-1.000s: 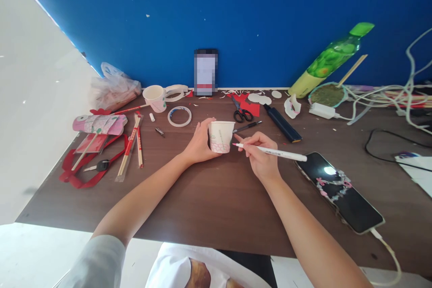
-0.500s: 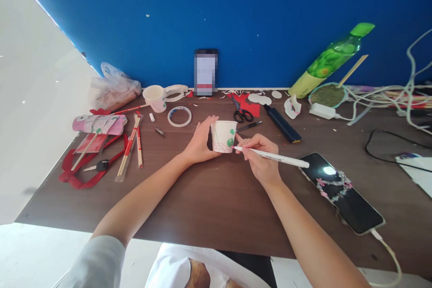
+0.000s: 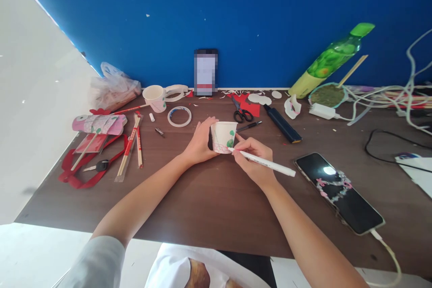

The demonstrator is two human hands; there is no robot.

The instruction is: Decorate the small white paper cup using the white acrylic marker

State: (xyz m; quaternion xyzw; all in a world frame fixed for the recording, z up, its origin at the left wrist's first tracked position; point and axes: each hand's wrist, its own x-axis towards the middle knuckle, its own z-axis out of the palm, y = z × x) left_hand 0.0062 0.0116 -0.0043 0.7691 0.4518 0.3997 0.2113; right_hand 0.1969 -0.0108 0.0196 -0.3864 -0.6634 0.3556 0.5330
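Observation:
A white paper cup point(image 3: 222, 135) with green leaf shapes and pink line patterns stands upright near the middle of the table. My left hand point(image 3: 200, 143) is closed around its left side, thumb low and fingers reaching behind. In my right hand point(image 3: 257, 158) is a white marker pen point(image 3: 268, 163), pinched near its tip. The tip touches the lower front of the cup, by the pink pattern. Behind the cup lie black scissors point(image 3: 242, 113) and a black pen point(image 3: 249, 126).
A phone point(image 3: 340, 193) with a beaded strap charges at right. A second cup point(image 3: 155, 98), a tape roll point(image 3: 179, 117) and wrapped chopsticks point(image 3: 129, 147) lie at left. A green bottle point(image 3: 332, 60) leans on the blue panel point(image 3: 256, 18); another phone point(image 3: 205, 73) stands against it.
My right hand and the marker have moved left, with the tip going from the cup's lower right edge onto its front. My left hand and the cup have barely moved.

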